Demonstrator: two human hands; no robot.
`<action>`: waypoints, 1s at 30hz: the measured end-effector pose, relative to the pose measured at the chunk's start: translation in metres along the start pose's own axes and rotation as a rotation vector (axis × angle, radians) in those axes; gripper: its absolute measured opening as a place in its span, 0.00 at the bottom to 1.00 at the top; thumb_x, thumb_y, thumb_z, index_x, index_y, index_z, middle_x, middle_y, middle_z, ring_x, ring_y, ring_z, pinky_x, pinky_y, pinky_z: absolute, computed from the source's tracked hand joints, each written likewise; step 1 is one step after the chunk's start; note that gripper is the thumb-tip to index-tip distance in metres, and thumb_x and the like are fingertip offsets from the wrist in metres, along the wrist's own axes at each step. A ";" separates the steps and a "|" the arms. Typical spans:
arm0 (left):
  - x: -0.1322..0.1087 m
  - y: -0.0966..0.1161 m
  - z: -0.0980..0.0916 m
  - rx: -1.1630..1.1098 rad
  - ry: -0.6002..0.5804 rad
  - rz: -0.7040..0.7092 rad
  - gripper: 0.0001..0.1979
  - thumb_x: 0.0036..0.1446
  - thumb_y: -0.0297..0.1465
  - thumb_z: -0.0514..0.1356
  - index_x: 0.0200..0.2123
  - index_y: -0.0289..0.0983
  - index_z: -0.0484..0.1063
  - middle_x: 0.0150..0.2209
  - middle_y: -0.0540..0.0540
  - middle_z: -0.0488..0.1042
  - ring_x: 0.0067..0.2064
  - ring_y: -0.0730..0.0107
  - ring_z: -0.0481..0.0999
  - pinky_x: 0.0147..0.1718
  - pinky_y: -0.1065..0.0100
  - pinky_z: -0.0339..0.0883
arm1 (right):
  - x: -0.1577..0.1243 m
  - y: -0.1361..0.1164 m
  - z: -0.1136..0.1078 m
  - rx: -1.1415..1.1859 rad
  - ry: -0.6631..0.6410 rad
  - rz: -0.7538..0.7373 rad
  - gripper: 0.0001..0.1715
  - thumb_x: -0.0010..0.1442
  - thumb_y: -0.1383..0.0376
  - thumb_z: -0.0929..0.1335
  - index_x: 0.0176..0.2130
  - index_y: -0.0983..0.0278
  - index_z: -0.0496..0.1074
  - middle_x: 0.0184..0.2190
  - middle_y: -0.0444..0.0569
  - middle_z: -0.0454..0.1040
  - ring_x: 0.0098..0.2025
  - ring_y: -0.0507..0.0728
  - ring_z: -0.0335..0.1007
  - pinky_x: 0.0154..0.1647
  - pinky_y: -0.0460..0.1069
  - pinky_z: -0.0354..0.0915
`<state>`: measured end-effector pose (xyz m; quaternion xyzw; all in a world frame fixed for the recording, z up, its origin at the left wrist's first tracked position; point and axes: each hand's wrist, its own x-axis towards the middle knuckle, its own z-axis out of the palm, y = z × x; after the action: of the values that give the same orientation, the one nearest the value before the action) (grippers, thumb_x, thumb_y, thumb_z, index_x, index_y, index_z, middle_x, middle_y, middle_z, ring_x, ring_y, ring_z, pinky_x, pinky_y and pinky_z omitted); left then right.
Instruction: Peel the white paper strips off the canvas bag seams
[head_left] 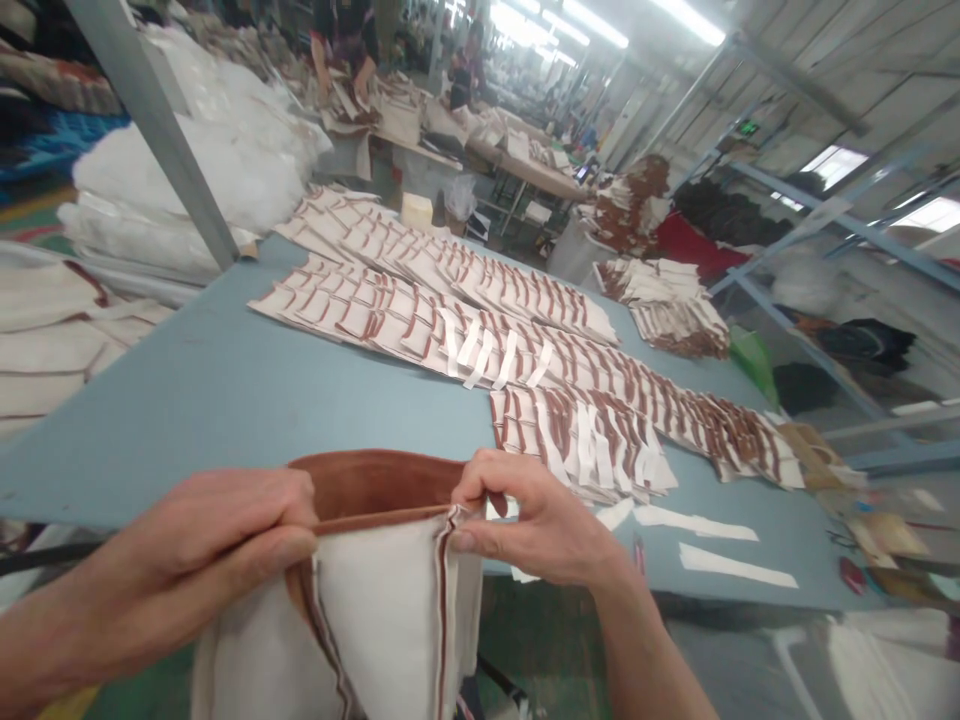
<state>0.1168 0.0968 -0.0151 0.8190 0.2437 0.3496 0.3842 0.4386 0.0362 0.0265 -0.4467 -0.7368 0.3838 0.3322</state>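
White cloth piece [382,610] with brown upper band [382,485], held before a blue table [300,400].
The left hand [244,530] grips this band, the right hand [536,510] pinches the seam corner [453,522]. On the table lie overlapping white-and-brown pieces [405,315] and white strips [739,567]; behind, the blurred figure [346,40] is probably a person.

No legible text or labels

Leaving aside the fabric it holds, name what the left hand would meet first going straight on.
Probably the right hand: the left hand points across the brown-edged fabric toward it, though depth is hard to judge.
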 end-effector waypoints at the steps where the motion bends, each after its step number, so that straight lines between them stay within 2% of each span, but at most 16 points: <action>1: 0.006 -0.006 -0.003 0.031 -0.055 0.030 0.19 0.77 0.36 0.60 0.28 0.41 0.72 0.26 0.56 0.73 0.27 0.74 0.70 0.30 0.74 0.62 | 0.000 -0.003 -0.001 0.004 -0.010 -0.002 0.28 0.74 0.43 0.74 0.35 0.63 0.78 0.32 0.44 0.78 0.34 0.52 0.69 0.36 0.47 0.61; 3: 0.016 -0.016 -0.004 0.062 -0.135 0.064 0.18 0.78 0.30 0.56 0.30 0.40 0.70 0.28 0.56 0.72 0.30 0.73 0.70 0.33 0.74 0.63 | 0.003 -0.010 -0.003 0.021 -0.041 -0.027 0.28 0.75 0.43 0.73 0.35 0.63 0.77 0.31 0.43 0.77 0.34 0.52 0.68 0.35 0.47 0.60; 5: 0.023 -0.021 0.001 0.010 -0.156 0.046 0.17 0.79 0.30 0.56 0.32 0.40 0.69 0.31 0.54 0.75 0.34 0.71 0.73 0.38 0.74 0.66 | 0.009 -0.015 -0.004 0.034 -0.076 -0.052 0.27 0.75 0.44 0.74 0.35 0.62 0.77 0.31 0.43 0.76 0.33 0.52 0.67 0.35 0.47 0.60; 8: 0.032 -0.016 0.011 -0.087 -0.190 0.040 0.10 0.78 0.32 0.58 0.41 0.40 0.75 0.40 0.51 0.82 0.43 0.66 0.79 0.48 0.70 0.69 | 0.017 -0.019 -0.003 0.043 -0.129 -0.074 0.25 0.74 0.46 0.75 0.35 0.62 0.76 0.31 0.42 0.76 0.33 0.51 0.67 0.36 0.47 0.60; 10: 0.037 -0.005 0.018 -0.097 -0.186 0.051 0.05 0.74 0.31 0.61 0.46 0.41 0.78 0.44 0.50 0.84 0.46 0.65 0.80 0.51 0.68 0.70 | 0.021 -0.018 -0.001 0.047 -0.165 -0.069 0.26 0.75 0.45 0.74 0.35 0.62 0.77 0.31 0.42 0.75 0.32 0.51 0.66 0.36 0.47 0.60; 12: 0.042 0.005 0.025 -0.100 -0.174 0.057 0.07 0.70 0.26 0.60 0.46 0.41 0.78 0.42 0.52 0.84 0.45 0.68 0.80 0.50 0.70 0.70 | 0.022 -0.017 0.001 0.048 -0.184 -0.057 0.27 0.75 0.44 0.73 0.35 0.62 0.77 0.30 0.42 0.75 0.31 0.51 0.65 0.34 0.47 0.59; 14: 0.046 0.013 0.032 -0.107 -0.150 0.054 0.09 0.65 0.23 0.58 0.41 0.40 0.78 0.38 0.54 0.82 0.40 0.71 0.79 0.45 0.73 0.69 | 0.023 -0.016 0.003 0.040 -0.175 -0.048 0.27 0.75 0.44 0.73 0.36 0.62 0.77 0.30 0.42 0.74 0.31 0.51 0.65 0.33 0.46 0.58; 19: 0.052 0.023 0.040 -0.044 -0.053 0.080 0.09 0.61 0.22 0.56 0.33 0.39 0.75 0.30 0.57 0.78 0.31 0.78 0.73 0.37 0.77 0.66 | 0.021 -0.019 0.006 -0.023 -0.142 -0.002 0.20 0.75 0.51 0.75 0.36 0.62 0.76 0.31 0.40 0.74 0.33 0.50 0.66 0.35 0.45 0.59; 22: 0.055 0.027 0.038 -0.023 -0.089 0.078 0.10 0.61 0.22 0.56 0.31 0.39 0.74 0.28 0.57 0.75 0.28 0.78 0.71 0.34 0.77 0.64 | 0.019 -0.019 0.007 -0.029 -0.120 0.014 0.15 0.73 0.58 0.77 0.37 0.61 0.75 0.33 0.39 0.75 0.33 0.50 0.66 0.37 0.45 0.59; 25: 0.057 0.030 0.036 -0.073 -0.150 0.045 0.10 0.60 0.23 0.56 0.30 0.38 0.74 0.26 0.58 0.74 0.27 0.78 0.70 0.33 0.77 0.64 | 0.018 -0.016 0.009 -0.012 -0.122 0.036 0.14 0.71 0.62 0.78 0.36 0.61 0.74 0.32 0.38 0.76 0.33 0.49 0.66 0.36 0.45 0.59; 30: 0.057 0.029 0.034 -0.011 -0.190 -0.013 0.10 0.61 0.25 0.57 0.28 0.38 0.74 0.24 0.58 0.73 0.27 0.78 0.70 0.32 0.76 0.63 | 0.020 -0.008 0.012 0.022 -0.129 0.054 0.18 0.73 0.52 0.76 0.36 0.61 0.75 0.33 0.41 0.77 0.33 0.51 0.67 0.36 0.45 0.60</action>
<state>0.1826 0.1020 0.0147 0.8446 0.2095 0.2694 0.4125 0.4174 0.0485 0.0305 -0.4371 -0.7400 0.4289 0.2784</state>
